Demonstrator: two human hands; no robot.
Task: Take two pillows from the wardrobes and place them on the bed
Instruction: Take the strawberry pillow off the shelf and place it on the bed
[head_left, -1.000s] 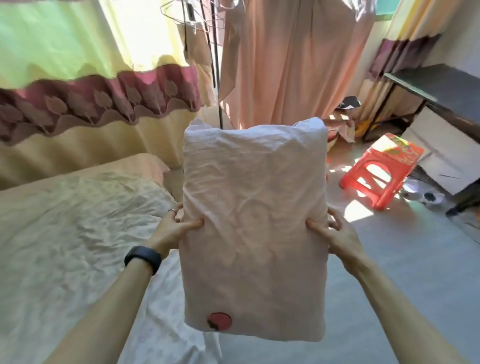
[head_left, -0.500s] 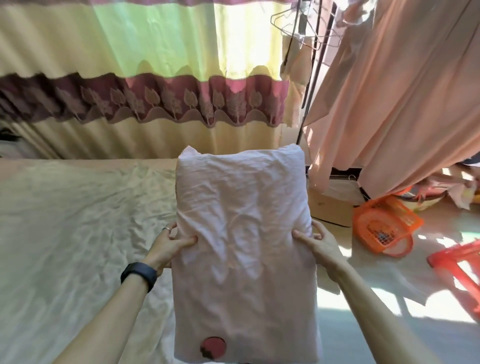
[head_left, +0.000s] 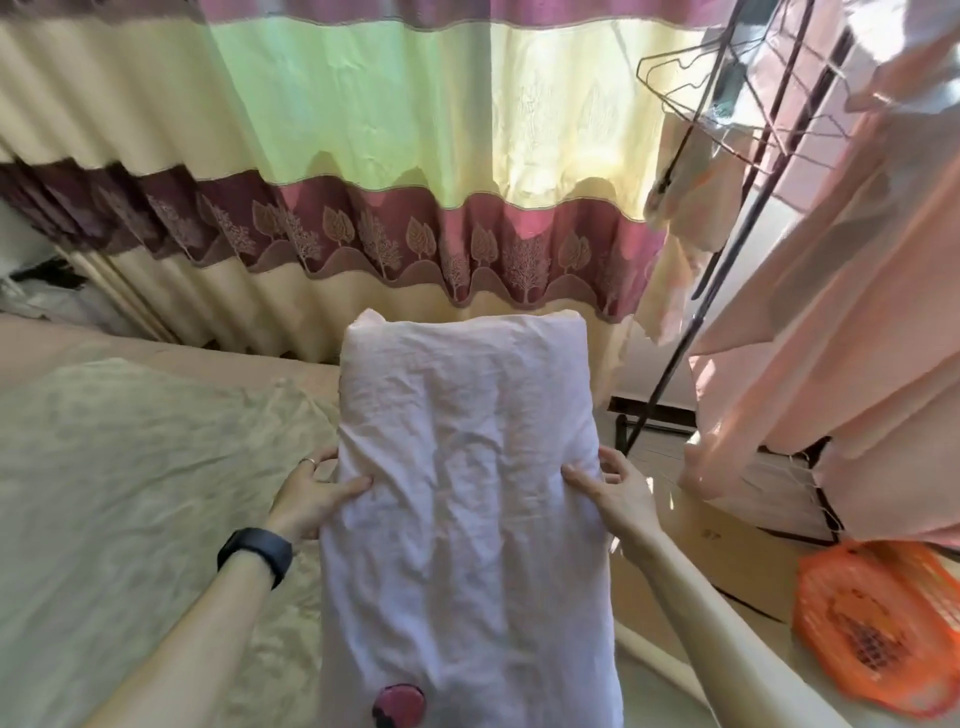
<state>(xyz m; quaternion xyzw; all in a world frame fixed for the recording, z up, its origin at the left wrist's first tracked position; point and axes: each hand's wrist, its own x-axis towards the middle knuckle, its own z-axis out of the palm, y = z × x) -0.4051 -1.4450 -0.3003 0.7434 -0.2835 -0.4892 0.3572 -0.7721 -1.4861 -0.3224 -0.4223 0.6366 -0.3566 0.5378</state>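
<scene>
While held upright, pillow (head_left: 467, 493) between fingers (head_left: 343, 486).

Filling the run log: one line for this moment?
phase: carry | pillow: held upright | left hand, right hand: gripping sides | bed: no pillow seen

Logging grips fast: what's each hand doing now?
Left hand: closed on the pillow's left edge.
Right hand: closed on its right edge.

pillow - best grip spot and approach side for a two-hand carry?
Grip the pillow at mid-height on its two long edges, one hand from each side, as the left hand and right hand do now. It is tall, narrow and soft, so pinching both sides likely stops sagging or swinging.
</scene>
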